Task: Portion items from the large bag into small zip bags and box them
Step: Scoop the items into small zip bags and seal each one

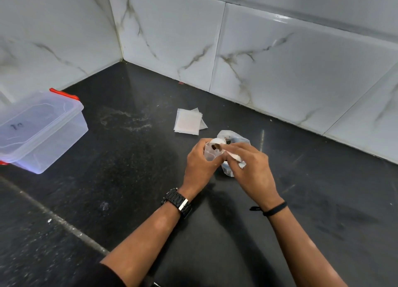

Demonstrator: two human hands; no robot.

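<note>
Head view. Dark speckled worktop [129, 157] bounded by white marbled wall tiles [280, 56] at the far and left sides, meeting in a corner; broad bare surface to the left of and in front of the hands. Clear lidded box [43, 131] with red clips at the left edge, tilted, well apart from the hands; dark handwritten mark on its lid, not legible. Stack of flat small zip bags [188, 121] near the far wall, lying just beyond the hands. Left hand [199, 163], watch [177, 202] at the wrist, fingers curled round a small zip bag [210, 152], held upright with mouth open upward. Right hand [252, 163], black band [274, 209] at the wrist, pinching the bag's mouth edge; a dark item [216, 146] visible at the opening. Large bag [233, 139] standing directly behind the hands, mouth open upward, partly hidden.
</note>
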